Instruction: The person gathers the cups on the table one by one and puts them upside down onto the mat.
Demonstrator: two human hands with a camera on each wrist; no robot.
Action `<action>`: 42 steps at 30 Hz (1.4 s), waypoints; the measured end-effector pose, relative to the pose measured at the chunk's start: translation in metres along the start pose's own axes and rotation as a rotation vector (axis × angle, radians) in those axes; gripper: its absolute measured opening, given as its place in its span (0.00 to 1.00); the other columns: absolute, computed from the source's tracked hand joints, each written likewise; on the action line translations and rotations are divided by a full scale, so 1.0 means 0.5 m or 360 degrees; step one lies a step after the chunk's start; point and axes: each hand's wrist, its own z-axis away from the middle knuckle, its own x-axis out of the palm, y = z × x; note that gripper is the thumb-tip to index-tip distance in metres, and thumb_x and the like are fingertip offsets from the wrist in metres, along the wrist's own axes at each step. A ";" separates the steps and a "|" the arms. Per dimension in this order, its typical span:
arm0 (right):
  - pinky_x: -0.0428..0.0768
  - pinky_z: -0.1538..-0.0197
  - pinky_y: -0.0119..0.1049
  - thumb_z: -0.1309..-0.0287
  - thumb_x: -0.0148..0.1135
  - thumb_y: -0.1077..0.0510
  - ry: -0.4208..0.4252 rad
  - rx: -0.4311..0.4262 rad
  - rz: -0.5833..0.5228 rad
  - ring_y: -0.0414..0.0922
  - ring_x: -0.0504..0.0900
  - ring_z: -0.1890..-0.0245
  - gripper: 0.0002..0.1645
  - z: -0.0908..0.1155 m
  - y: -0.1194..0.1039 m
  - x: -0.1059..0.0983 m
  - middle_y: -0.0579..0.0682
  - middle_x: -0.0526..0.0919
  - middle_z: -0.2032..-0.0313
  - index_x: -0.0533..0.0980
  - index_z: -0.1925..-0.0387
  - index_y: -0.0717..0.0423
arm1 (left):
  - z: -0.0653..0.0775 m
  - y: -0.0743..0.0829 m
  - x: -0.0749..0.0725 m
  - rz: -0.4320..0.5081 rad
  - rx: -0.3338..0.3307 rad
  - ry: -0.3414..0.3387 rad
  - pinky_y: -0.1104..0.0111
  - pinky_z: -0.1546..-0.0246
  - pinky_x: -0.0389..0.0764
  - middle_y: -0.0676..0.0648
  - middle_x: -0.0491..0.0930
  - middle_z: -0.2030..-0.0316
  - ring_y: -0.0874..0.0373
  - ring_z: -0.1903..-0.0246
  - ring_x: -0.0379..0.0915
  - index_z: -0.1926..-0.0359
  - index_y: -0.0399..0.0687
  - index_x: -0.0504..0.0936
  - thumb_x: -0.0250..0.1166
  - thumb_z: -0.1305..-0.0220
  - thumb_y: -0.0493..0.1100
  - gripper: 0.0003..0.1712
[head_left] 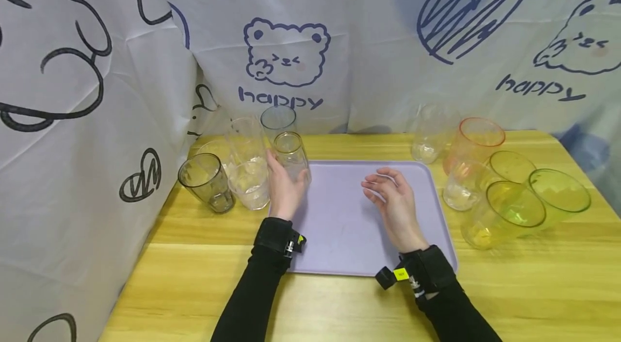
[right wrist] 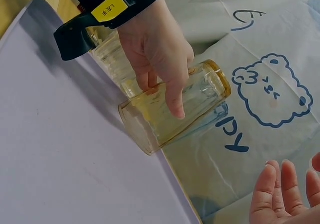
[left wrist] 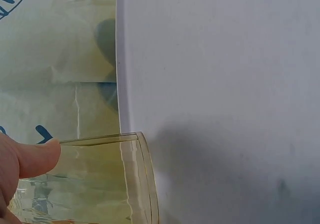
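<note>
My left hand [head_left: 285,188] grips a clear, amber-tinted drinking glass [head_left: 291,154] at the tray's back left corner. In the left wrist view its thumb [left wrist: 40,159] lies along the glass wall. The right wrist view shows the glass [right wrist: 200,101] with a thicker amber band at one end, the thumb on the near side and the other fingers partly hidden behind. My right hand [head_left: 397,207] hovers over the right half of the lilac tray [head_left: 335,239], fingers loosely bent and holding nothing.
Left of the tray stand a smoky grey glass [head_left: 204,183], a clear tumbler [head_left: 249,188] and a blue-rimmed glass [head_left: 277,115]. To its right are several more: clear ones, an orange-rimmed glass [head_left: 480,134], a yellow glass [head_left: 514,207] and a green-rimmed glass [head_left: 558,193]. A printed cloth [head_left: 368,61] hangs behind.
</note>
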 end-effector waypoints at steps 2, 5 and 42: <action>0.84 0.48 0.32 0.30 0.43 0.69 0.0000 -0.0014 0.0008 0.39 0.85 0.58 0.14 0.001 -0.002 -0.001 0.42 0.83 0.63 0.67 0.49 0.52 | 0.004 0.003 0.000 0.0001 0.0024 0.0019 0.50 0.22 0.58 0.28 0.53 0.25 0.35 0.25 0.55 0.22 0.33 0.39 0.73 0.41 0.38 0.60; 0.84 0.48 0.32 0.30 0.44 0.70 -0.0013 -0.0040 0.0038 0.39 0.85 0.58 0.14 0.002 -0.004 0.000 0.42 0.83 0.63 0.67 0.49 0.53 | 0.016 0.011 -0.001 -0.0001 0.0088 0.0070 0.51 0.21 0.55 0.29 0.49 0.23 0.37 0.23 0.49 0.22 0.33 0.38 0.73 0.42 0.38 0.62; 0.85 0.45 0.45 0.43 0.54 0.74 -0.0426 -0.0751 0.0913 0.54 0.83 0.47 0.26 0.066 0.059 0.133 0.60 0.81 0.48 0.72 0.41 0.62 | 0.069 -0.008 -0.163 -0.0180 0.0877 0.0655 0.44 0.23 0.57 0.35 0.65 0.28 0.35 0.26 0.57 0.32 0.38 0.69 0.65 0.44 0.37 0.37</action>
